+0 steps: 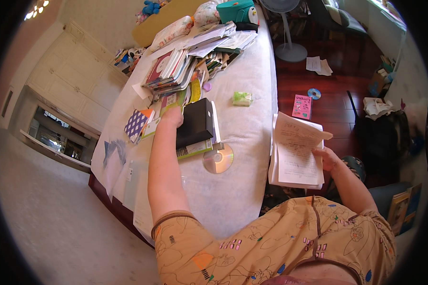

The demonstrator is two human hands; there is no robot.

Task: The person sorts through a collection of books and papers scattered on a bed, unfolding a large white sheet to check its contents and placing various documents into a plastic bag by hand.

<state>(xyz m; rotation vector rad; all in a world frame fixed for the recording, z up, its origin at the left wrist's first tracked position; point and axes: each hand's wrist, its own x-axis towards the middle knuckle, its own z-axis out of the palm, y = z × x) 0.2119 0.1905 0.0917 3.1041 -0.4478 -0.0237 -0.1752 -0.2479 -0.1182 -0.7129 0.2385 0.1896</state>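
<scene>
My left hand (172, 116) reaches over the bed, against the left edge of a black box or folder (195, 120). Its fingers are mostly hidden, so I cannot tell whether it grips anything. Under the black item lie a green-edged book (195, 149) and a white-paged one. A bare optical disc (218, 161) rests by their near corner. At the bed's right edge, my right hand (329, 159) holds a stack of paper sheets (297, 156) with handwriting and print; the top page curls up.
Piled books (173, 71) and loose papers (214, 37) cover the far bed. A green-and-white packet (242, 99) and a checked notebook (138, 124) lie closer. On the wooden floor are a pink notebook (302, 107), a disc (314, 94), papers (319, 66) and a standing fan (291, 51).
</scene>
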